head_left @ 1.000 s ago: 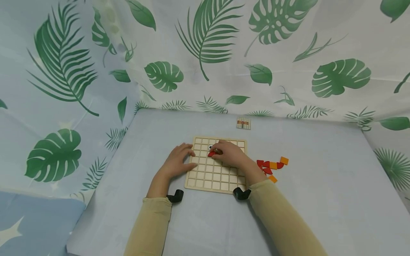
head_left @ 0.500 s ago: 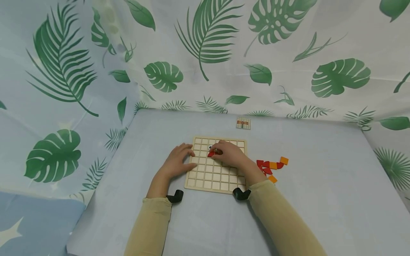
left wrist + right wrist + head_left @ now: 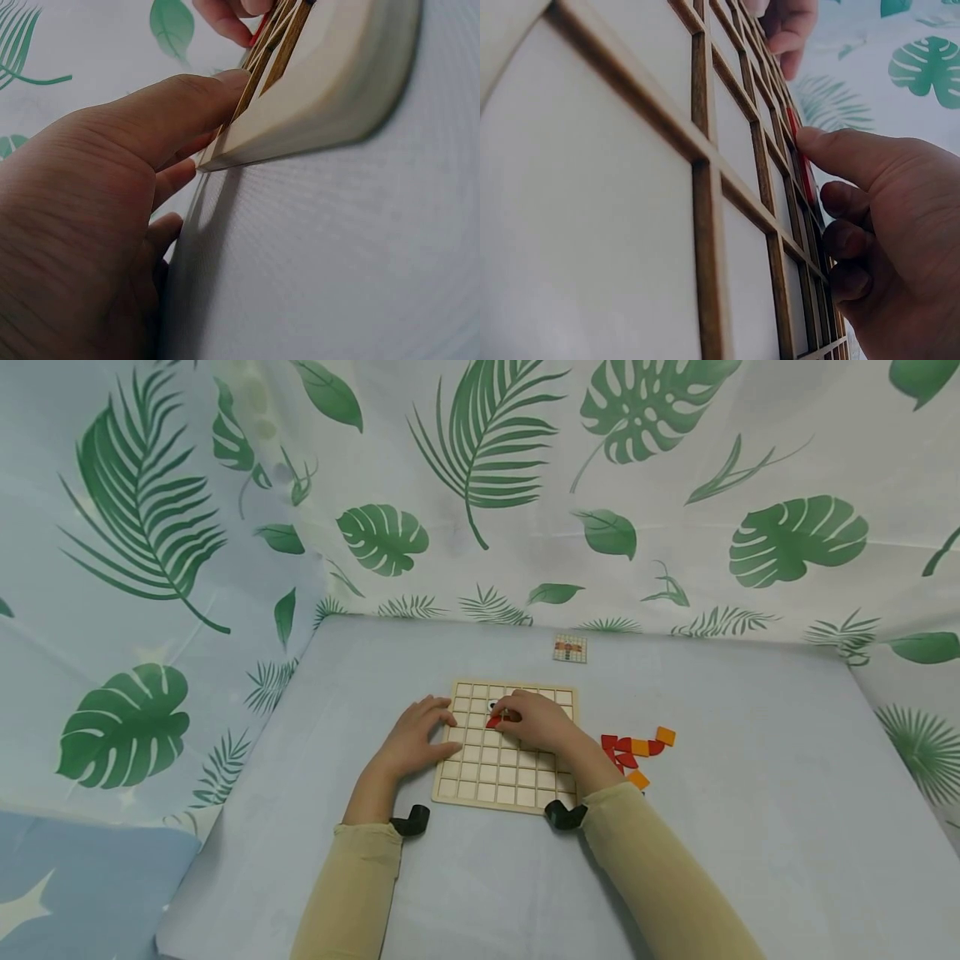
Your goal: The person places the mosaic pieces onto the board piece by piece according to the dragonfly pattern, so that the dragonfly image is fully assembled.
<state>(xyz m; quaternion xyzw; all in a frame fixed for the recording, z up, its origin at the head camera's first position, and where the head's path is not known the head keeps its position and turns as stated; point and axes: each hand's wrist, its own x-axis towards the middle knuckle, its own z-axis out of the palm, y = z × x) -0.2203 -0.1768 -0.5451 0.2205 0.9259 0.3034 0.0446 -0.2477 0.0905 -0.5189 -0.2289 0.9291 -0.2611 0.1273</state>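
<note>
A square wooden grid board (image 3: 486, 774) lies on the table before me. My left hand (image 3: 412, 739) rests at its left edge; the left wrist view shows the thumb on the wooden rim and the fingers loosely extended beside it. Over the upper middle of the board, my right hand (image 3: 538, 720) has its thumb and bent fingers on a flat red tile (image 3: 492, 722) within the grid. The thumb touches this red tile's edge (image 3: 805, 169) in the right wrist view. A white tile with a black eye (image 3: 492, 705) sits just above, partly covered by the fingers.
Right of the board lies a loose group of flat red tiles (image 3: 626, 762) and orange square tiles (image 3: 665, 737). A small pattern card (image 3: 570, 649) lies behind the board. Black wrist cameras (image 3: 411, 820) hang at both cuffs. Leaf-printed cloth (image 3: 480, 568) walls the table's back and left.
</note>
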